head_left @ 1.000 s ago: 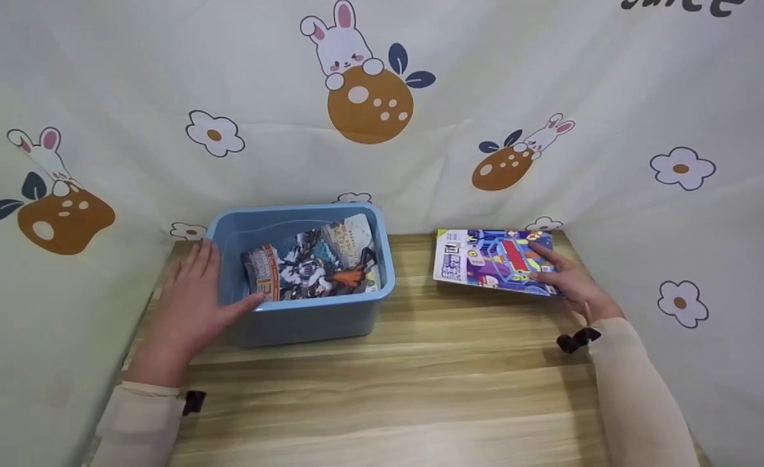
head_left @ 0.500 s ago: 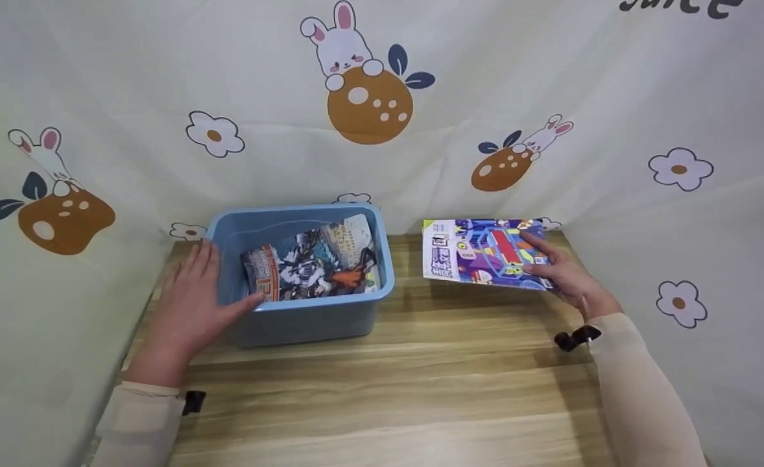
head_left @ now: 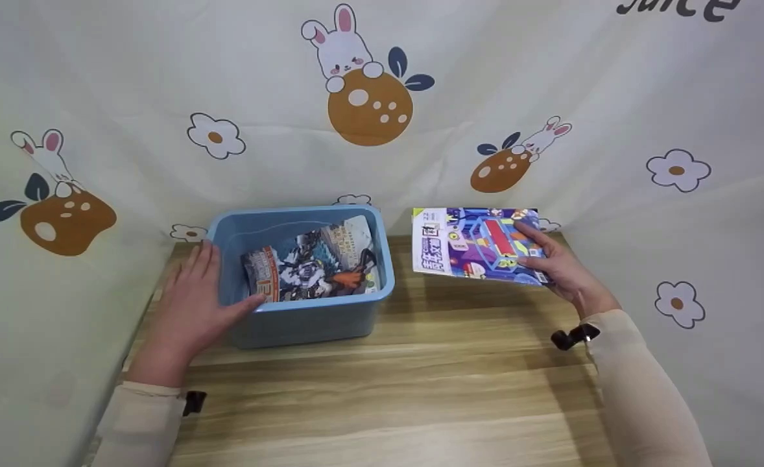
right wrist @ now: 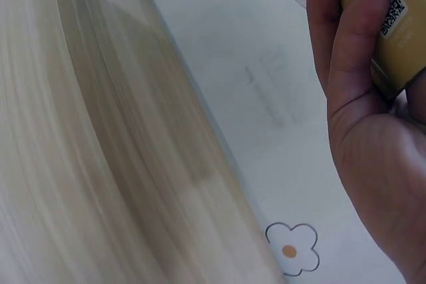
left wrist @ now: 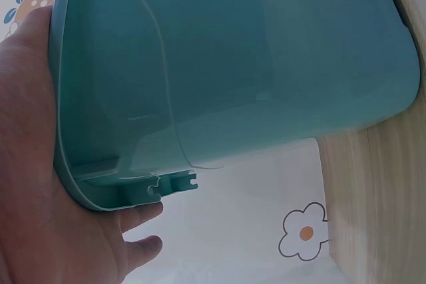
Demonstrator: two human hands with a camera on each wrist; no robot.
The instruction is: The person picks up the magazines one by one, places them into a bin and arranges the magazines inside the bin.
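A purple and blue illustrated magazine (head_left: 479,246) is held off the table by my right hand (head_left: 560,269), thumb on the cover and other fingers beneath. From the right wrist, its yellow underside (right wrist: 399,44) shows a QR code, with fingertips pressed against it. My left hand (head_left: 191,301) rests at the near left corner of a blue plastic bin (head_left: 304,324), fingers lying along the left rim and thumb on the front rim. Inside the bin lies another magazine (head_left: 310,266) with a dark armoured figure on its cover; whether more lie below is hidden.
The bin stands on a wood-grain table (head_left: 395,395), near its back edge. Behind and at both sides hangs a pale cloth (head_left: 265,175) printed with rabbits, oranges and flowers. A black clip (head_left: 574,336) sits at the right cuff, another clip (head_left: 194,402) at the left.
My right hand has raised the purple magazine from near the table and brought it slightly left, toward the bin. My left hand and the bin have stayed in place.
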